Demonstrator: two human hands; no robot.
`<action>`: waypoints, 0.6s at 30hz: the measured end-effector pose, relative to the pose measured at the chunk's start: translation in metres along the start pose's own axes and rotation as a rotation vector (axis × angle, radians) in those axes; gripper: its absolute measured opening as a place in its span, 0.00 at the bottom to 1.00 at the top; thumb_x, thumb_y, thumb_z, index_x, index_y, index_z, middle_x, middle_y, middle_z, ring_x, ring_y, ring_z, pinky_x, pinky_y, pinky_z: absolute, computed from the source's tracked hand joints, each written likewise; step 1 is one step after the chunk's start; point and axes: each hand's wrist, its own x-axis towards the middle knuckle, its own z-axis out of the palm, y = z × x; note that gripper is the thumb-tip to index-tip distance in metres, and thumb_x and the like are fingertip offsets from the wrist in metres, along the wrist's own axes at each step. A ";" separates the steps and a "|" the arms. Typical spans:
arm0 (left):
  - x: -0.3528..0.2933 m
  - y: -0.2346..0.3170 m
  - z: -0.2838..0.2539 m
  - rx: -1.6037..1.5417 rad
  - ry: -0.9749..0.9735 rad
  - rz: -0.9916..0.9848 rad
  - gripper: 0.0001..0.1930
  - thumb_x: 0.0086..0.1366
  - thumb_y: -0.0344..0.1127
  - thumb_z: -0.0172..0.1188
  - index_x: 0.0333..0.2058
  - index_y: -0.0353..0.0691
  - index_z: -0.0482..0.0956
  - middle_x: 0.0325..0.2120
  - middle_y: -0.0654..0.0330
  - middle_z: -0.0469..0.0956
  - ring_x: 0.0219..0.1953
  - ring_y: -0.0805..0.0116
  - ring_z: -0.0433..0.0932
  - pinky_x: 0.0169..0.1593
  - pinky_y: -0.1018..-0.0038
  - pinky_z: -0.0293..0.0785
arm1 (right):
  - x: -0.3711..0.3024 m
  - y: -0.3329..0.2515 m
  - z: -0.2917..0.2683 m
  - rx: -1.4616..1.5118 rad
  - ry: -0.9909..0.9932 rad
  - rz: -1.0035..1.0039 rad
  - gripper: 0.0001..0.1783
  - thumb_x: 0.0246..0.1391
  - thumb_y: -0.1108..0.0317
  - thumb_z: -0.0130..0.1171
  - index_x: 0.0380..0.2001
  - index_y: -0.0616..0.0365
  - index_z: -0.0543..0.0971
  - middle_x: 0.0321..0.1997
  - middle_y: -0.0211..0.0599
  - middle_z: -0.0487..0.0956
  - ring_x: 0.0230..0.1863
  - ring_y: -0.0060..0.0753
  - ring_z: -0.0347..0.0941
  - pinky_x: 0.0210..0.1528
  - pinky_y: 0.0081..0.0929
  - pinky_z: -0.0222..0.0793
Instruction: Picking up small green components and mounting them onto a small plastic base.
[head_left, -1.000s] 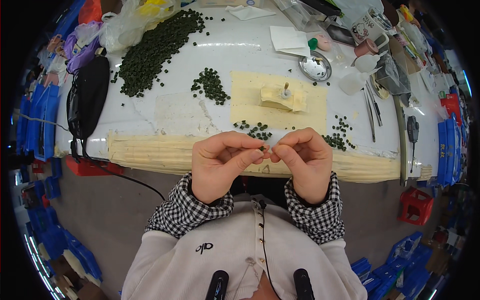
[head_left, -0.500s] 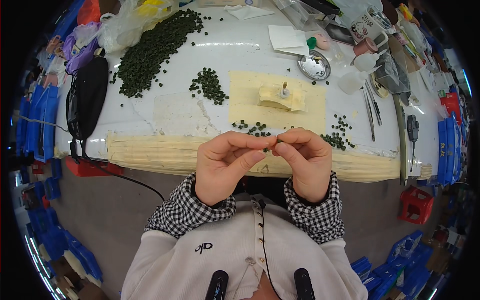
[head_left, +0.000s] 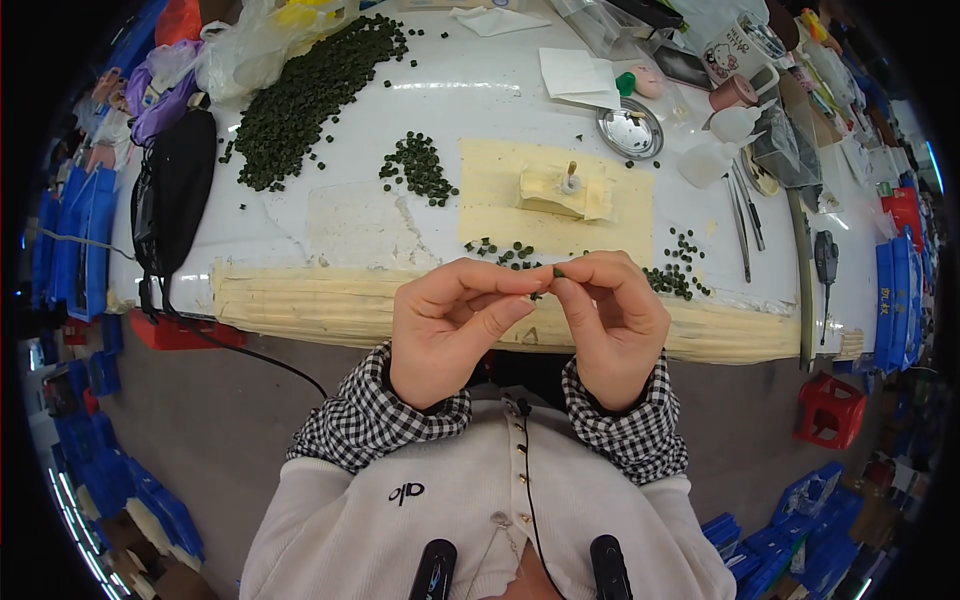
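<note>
Two hands meet mid-frame, just below the table edge: left hand and right hand are both curled nearly closed, thumb and forefinger tips pinched together on one small dark green piece held between them, other fingers folded under. Cannot tell whether a thread or wire runs through it.

For this step I'd say keep the pinch light and right at the tips, wrists braced near the tape-wrapped table edge, piece held over the tabletop so a drop lands there, not on the floor.

Outward: small clusters of green pieces just above the hands, another cluster to the right, a bigger pile centre-up, the main heap upper left. Pale yellow mat at centre with a small yellow jig on it.

Packaging and labels: clear plastic bags upper left; folded white paper sheets top centre; round metal dish beside them; white printed mug upper right; blue bins down the left edge; red crate lower right
</note>
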 end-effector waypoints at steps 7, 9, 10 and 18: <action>0.002 -0.005 -0.003 0.188 0.025 0.135 0.10 0.59 0.18 0.59 0.40 0.31 0.79 0.41 0.52 0.80 0.43 0.68 0.79 0.49 0.76 0.74 | 0.005 -0.009 -0.004 -0.235 -0.024 -0.143 0.07 0.46 0.83 0.62 0.31 0.66 0.79 0.31 0.39 0.79 0.32 0.31 0.76 0.35 0.22 0.71; 0.003 -0.004 -0.004 0.306 0.032 0.193 0.10 0.57 0.18 0.60 0.39 0.32 0.81 0.38 0.53 0.81 0.41 0.68 0.79 0.46 0.76 0.74 | 0.005 -0.014 -0.006 -0.252 -0.052 -0.134 0.06 0.46 0.83 0.62 0.30 0.66 0.79 0.31 0.39 0.79 0.31 0.31 0.76 0.34 0.22 0.71; 0.003 -0.001 -0.004 0.349 0.037 0.194 0.10 0.56 0.18 0.61 0.38 0.33 0.82 0.36 0.54 0.82 0.40 0.68 0.80 0.44 0.76 0.74 | 0.005 -0.016 -0.006 -0.249 -0.070 -0.128 0.06 0.46 0.83 0.63 0.30 0.66 0.79 0.31 0.39 0.79 0.31 0.30 0.76 0.33 0.22 0.71; 0.005 0.001 -0.004 0.452 0.024 0.276 0.10 0.55 0.18 0.63 0.37 0.35 0.83 0.34 0.54 0.82 0.36 0.68 0.81 0.40 0.76 0.75 | 0.004 -0.022 -0.006 -0.230 -0.114 -0.059 0.07 0.46 0.82 0.63 0.31 0.67 0.79 0.30 0.38 0.78 0.29 0.26 0.76 0.33 0.19 0.71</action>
